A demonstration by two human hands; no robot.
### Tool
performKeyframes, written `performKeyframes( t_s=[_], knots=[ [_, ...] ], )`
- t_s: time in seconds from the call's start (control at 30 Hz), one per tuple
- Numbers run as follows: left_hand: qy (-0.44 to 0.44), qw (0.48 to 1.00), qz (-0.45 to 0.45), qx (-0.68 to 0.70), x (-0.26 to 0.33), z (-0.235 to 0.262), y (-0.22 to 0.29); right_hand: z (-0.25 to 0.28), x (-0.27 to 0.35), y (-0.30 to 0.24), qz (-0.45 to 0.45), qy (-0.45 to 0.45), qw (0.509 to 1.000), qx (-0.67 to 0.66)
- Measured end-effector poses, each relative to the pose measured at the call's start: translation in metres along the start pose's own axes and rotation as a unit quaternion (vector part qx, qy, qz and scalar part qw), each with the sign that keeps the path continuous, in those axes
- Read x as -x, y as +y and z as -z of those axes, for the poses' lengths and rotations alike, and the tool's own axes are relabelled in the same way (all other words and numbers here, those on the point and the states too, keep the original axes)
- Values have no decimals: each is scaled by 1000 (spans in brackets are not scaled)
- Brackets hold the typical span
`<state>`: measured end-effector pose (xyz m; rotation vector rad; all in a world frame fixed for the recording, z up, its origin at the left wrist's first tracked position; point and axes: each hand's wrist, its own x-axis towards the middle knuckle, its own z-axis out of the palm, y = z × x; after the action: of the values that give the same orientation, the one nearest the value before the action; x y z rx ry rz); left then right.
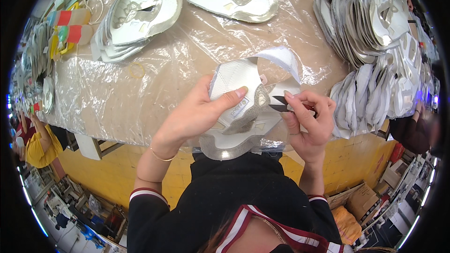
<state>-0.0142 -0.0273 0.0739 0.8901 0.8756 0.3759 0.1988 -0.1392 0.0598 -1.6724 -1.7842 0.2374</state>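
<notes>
Shoe upper point(239, 107): white with silver trim, grey mesh patch. Snips point(280, 107): black blades. Surface point(154, 79): tan under clear plastic; stacked uppers point(375, 33) white and silver.

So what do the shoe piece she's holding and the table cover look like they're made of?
Shoe upper piece: likely white synthetic leather, stitched, with a silvery shiny edge and grey mesh patch. Table cover: thin clear plastic film, wrinkled and glossy, over a brown surface.

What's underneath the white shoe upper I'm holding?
Under the white stitched shoe upper lies crinkled clear plastic sheeting over the brown table. The left hand grips it; anything directly beneath the upper is hidden.
</notes>
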Motion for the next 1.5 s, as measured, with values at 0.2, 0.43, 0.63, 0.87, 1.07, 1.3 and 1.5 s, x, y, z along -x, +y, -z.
performKeyframes(
  t_s=[0.2, 0.43, 0.63, 0.87, 1.07, 1.3, 1.5],
  knots=[
    [2, 1000, 8, -2, -1, 0, -2, 1, -3, 0, 44, -24, 998, 45],
    [9, 999, 22, 39, -5, 4, -7, 0, 1, 3, 49, -2, 997, 63],
    [13, 999, 20, 28, -4, 2, -7, -4, 1, -5, 21, 27, 998, 54],
    [41, 998, 33, 42, -4, -3, -9, -5, 3, -4, 19, 11, 995, 93],
    [50, 995, 24, 86, -4, -5, -12, -12, 5, -3, -10, 66, 997, 36],
    [23, 995, -1, 99, 0, -13, -17, -22, -6, -10, -135, 112, 982, -76],
    [10, 998, -30, 49, -3, -15, -26, -33, -19, -14, -184, 19, 955, -231]
  ],
)
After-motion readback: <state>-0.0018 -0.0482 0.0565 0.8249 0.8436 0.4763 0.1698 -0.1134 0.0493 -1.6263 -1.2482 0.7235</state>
